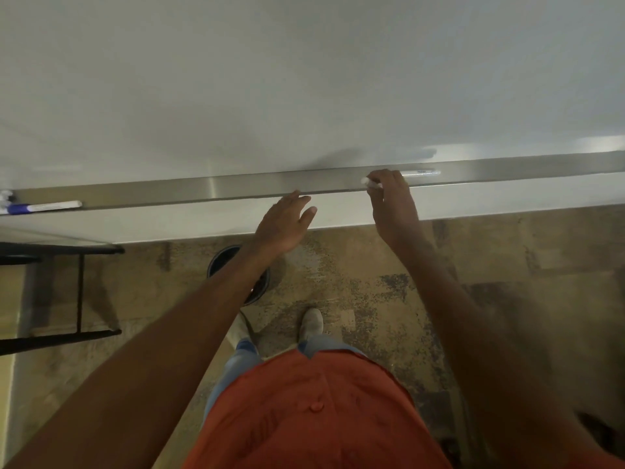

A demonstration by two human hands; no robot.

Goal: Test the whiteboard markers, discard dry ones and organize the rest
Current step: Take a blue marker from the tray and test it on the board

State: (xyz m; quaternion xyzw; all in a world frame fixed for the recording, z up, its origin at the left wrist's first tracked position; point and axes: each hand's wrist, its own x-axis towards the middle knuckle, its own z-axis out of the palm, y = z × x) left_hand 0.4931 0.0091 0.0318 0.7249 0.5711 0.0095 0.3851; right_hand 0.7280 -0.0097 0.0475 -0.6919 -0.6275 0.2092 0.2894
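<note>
A white marker (419,172) lies along the metal tray (236,187) under the whiteboard (304,79). My right hand (394,204) curls over the marker's left end, with a white tip showing beside the fingers. My left hand (287,221) is open, its straight fingertips at the tray's front edge, holding nothing. A blue-capped marker (40,208) lies on the tray at the far left, with another marker's end (6,196) just behind it at the frame edge.
A round dark bin (223,257) stands on the patterned floor below the tray, partly behind my left forearm. A black metal frame (79,286) stands at the left. My shoe (311,324) is near the bin.
</note>
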